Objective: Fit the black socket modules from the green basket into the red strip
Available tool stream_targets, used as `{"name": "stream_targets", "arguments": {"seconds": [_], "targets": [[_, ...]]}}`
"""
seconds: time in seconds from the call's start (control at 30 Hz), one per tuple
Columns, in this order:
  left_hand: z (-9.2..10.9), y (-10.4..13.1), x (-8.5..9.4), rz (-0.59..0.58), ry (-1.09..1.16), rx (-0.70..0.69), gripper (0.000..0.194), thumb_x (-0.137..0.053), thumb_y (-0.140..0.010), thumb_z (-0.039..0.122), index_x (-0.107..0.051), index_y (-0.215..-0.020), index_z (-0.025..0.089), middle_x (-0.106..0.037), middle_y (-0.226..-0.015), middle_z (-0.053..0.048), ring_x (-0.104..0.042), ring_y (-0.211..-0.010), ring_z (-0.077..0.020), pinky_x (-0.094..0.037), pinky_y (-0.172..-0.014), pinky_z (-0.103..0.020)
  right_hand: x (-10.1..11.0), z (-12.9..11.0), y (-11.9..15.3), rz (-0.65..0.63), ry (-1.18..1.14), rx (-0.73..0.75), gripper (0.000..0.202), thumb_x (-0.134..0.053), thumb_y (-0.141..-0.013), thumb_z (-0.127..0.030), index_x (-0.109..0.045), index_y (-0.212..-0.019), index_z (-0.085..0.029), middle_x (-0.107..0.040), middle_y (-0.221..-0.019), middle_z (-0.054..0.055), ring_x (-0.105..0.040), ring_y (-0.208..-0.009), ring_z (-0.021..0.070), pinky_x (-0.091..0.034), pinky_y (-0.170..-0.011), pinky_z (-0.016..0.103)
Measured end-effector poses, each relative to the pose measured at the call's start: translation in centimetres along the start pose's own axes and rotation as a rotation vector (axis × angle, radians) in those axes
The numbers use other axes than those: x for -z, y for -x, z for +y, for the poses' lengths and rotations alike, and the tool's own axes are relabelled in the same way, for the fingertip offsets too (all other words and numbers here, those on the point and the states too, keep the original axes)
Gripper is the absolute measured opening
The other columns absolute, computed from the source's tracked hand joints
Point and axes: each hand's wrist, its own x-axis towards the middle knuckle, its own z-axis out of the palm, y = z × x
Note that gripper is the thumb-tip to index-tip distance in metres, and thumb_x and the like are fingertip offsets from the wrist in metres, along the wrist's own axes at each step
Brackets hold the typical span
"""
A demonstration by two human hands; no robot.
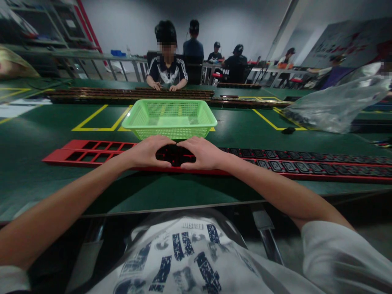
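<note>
A long red tray strip (58,155) with two rows of square openings lies across the table in front of me. Square black parts (271,154) fill its openings on the right, while several openings at the left end are bare. My left hand (148,152) spans the strip near its middle, fingers on the far edge and thumb by the near edge. Mirroring it, my right hand (203,153) grips across the strip just to the right. The fingertips of both hands almost touch, framing dark parts (176,155) between them. The fingers' undersides are hidden.
A light green perforated basket (170,132) stands right behind the strip. Long dark strips (131,96) lie farther back, before a seated person (167,69). At right are a clear plastic bag (333,106) and a small black piece (288,130). Yellow tape marks the green table (232,126).
</note>
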Motion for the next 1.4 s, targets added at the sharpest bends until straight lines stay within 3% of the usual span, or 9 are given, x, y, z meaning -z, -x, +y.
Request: {"name": "stream_targets", "arguments": {"seconds": [0.13, 0.27, 0.5, 0.83, 1.1, 1.4], "targets": [[-0.1, 0.4, 0.3, -0.029, -0.020, 0.014, 0.084, -0.077, -0.088, 0.063, -0.061, -0.154, 0.013, -0.070, -0.150, -0.021, -0.065, -0.139, -0.0387, -0.047, -0.120, -0.051, 0.1, -0.1, 0.0, -0.019, -0.011, -0.033, 0.070, -0.075, -0.101, -0.052, -0.059, -0.154, -0.010, -0.073, -0.141, 0.024, -0.068, -0.125, 0.0378, -0.051, -0.108, 0.052], [-0.9, 1.1, 1.2, -0.062, -0.066, -0.014, 0.088, -0.077, -0.090, 0.064, -0.055, -0.162, 0.018, -0.067, -0.156, -0.020, -0.064, -0.142, -0.0370, -0.046, -0.122, -0.047, 0.2, -0.2, 0.0, -0.044, -0.019, -0.048, 0.072, -0.076, -0.101, -0.053, -0.058, -0.155, -0.009, -0.073, -0.141, 0.024, -0.070, -0.124, 0.0385, -0.052, -0.107, 0.053], [-2.9, 1.6, 2.0, -0.092, -0.084, -0.010, 0.084, -0.076, -0.091, 0.065, -0.058, -0.159, 0.020, -0.069, -0.153, -0.017, -0.068, -0.137, -0.0344, -0.051, -0.116, -0.042, 0.2, -0.3, 0.0, -0.064, -0.021, -0.060, 0.065, -0.070, -0.106, -0.051, -0.060, -0.153, -0.008, -0.073, -0.145, 0.023, -0.072, -0.126, 0.0375, -0.052, -0.105, 0.048], [-2.2, 1.1, 2.0, -0.159, -0.084, -0.002, 0.083, -0.078, -0.088, 0.064, -0.062, -0.153, 0.015, -0.071, -0.149, -0.020, -0.067, -0.136, -0.0347, -0.049, -0.118, -0.044, 0.4, -0.6, -0.1, -0.044, -0.003, -0.049, 0.062, -0.072, -0.104, -0.048, -0.061, -0.151, -0.009, -0.077, -0.138, 0.021, -0.075, -0.117, 0.0350, -0.052, -0.100, 0.044], [-1.7, 1.2, 2.1, -0.171, -0.085, -0.009, 0.082, -0.075, -0.089, 0.062, -0.062, -0.154, 0.014, -0.069, -0.151, -0.021, -0.065, -0.138, -0.0359, -0.048, -0.119, -0.045, 0.5, -1.2, 0.0, -0.071, -0.001, -0.087, 0.069, -0.074, -0.102, -0.049, -0.058, -0.156, -0.009, -0.073, -0.147, 0.022, -0.072, -0.127, 0.0385, -0.052, -0.105, 0.047], [-2.7, 1.4, 2.1, -0.157, -0.054, -0.051, 0.081, -0.074, -0.091, 0.066, -0.061, -0.154, 0.016, -0.070, -0.151, -0.020, -0.067, -0.137, -0.0340, -0.050, -0.118, -0.043, 0.5, -1.1, -0.1, -0.056, -0.023, -0.090, 0.065, -0.075, -0.103, -0.046, -0.059, -0.154, -0.011, -0.074, -0.145, 0.021, -0.074, -0.123, 0.0367, -0.053, -0.103, 0.046]]}}
